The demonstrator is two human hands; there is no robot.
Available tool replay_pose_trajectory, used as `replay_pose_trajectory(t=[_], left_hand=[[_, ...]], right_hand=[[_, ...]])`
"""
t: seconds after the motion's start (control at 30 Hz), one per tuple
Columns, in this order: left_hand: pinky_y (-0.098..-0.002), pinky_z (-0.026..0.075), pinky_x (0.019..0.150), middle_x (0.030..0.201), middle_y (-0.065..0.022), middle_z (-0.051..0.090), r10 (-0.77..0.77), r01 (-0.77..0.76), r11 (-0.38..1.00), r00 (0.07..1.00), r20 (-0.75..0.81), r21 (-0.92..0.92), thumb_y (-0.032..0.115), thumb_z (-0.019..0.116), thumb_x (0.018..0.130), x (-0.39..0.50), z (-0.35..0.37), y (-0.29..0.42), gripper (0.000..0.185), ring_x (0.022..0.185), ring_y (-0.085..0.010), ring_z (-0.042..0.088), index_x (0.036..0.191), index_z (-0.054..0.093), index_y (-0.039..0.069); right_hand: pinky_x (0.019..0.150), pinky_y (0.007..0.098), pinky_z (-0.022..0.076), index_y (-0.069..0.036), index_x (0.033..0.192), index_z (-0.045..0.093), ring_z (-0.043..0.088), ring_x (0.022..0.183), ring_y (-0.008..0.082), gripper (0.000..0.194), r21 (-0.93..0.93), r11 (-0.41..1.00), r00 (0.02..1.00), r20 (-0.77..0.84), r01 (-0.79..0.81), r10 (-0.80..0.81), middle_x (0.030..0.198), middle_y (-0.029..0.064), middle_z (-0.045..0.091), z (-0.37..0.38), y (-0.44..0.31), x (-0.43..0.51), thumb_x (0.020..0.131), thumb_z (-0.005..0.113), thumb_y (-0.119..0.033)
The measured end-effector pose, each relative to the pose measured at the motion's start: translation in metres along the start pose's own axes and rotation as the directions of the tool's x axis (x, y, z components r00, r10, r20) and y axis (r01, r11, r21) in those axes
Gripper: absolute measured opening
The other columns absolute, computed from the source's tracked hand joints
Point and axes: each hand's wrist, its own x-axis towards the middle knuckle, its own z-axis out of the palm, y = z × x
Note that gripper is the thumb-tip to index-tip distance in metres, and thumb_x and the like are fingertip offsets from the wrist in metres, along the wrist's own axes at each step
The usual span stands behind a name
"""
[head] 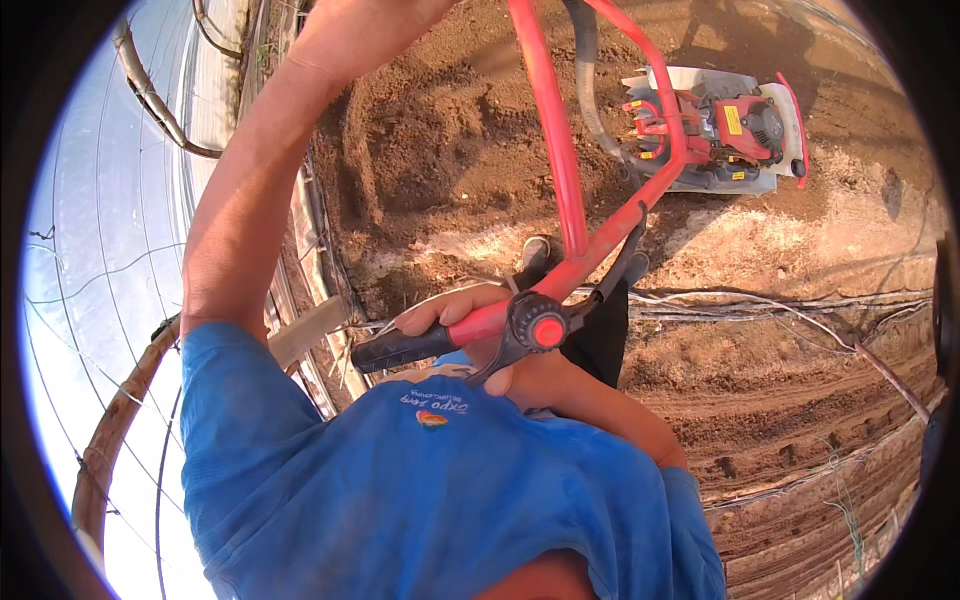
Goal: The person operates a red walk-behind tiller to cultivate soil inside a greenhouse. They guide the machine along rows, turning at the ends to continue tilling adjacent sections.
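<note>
My right hand (459, 306) is wrapped around the black rubber grip (401, 349) at the end of a red tubular handlebar (559, 279). Beside that hand sits a round black control housing with a red button (548, 332), and a black lever (498, 365) runs back from it near my thumb. My left hand (375, 26) reaches up to the top edge; its fingers are cut off there, so what it touches is hidden. The handlebar belongs to a walk-behind tiller, whose red and black engine (739, 124) stands on the soil at the upper right. A ribbed hose (589, 82) runs between the bars.
Clear plastic greenhouse film (112, 202) curves along the left, with strings and a wooden pole (112, 442). A pale board (307, 330) sticks out by the edge. Several lines (757, 304) cross the ground to the right. Loose soil (435, 135) surrounds my shoe (535, 253).
</note>
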Motion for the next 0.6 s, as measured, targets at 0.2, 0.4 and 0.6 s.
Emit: replay_pose_trajectory(t=[0.2, 0.4, 0.6], left_hand=[[-0.0411, 0.039, 0.114, 0.142, -0.0222, 0.054, 0.302, -0.281, 0.917, 0.953, -0.031, 0.281, 0.056, 0.076, 0.082, 0.046, -0.044, -0.156, 0.098, 0.135, -0.0326, 0.050, 0.151, 0.038, -0.002], [-0.0395, 0.047, 0.065, 0.070, -0.0081, 0.063, -0.051, 0.058, 0.932, 0.998, -0.029, 0.359, 0.032, 0.075, 0.089, 0.077, -0.057, -0.173, 0.032, 0.062, -0.0192, 0.054, 0.103, 0.072, 0.004], [-0.0431, 0.051, 0.069, 0.078, -0.0184, 0.069, 0.052, 0.009, 0.885, 0.992, -0.118, 0.466, 0.037, 0.071, 0.089, 0.099, -0.053, -0.177, 0.036, 0.070, -0.0347, 0.067, 0.106, 0.073, 0.005]], right_hand=[[0.108, 0.0411, 0.0416, -0.006, 0.126, 0.054, 0.054, 0.124, 0.0244, 0.060, -0.131, 0.991, 0.997, -0.078, 0.012, -0.022, 0.129, 0.0112, 0.057, 0.009, 0.009, -0.002, 0.082, 0.086, -0.033], [0.086, 0.0307, 0.0493, -0.006, 0.106, 0.061, 0.060, 0.095, 0.0123, 0.038, -0.171, 0.978, 0.924, -0.339, 0.123, -0.175, 0.098, 0.0027, 0.065, 0.030, 0.041, 0.021, 0.091, 0.078, -0.037], [0.059, 0.0289, 0.0454, -0.007, 0.080, 0.061, 0.057, 0.063, 0.0096, 0.041, -0.250, 0.962, 0.759, -0.604, 0.109, -0.242, 0.066, 0.0001, 0.060, 0.057, 0.048, 0.062, 0.095, 0.071, -0.044]])
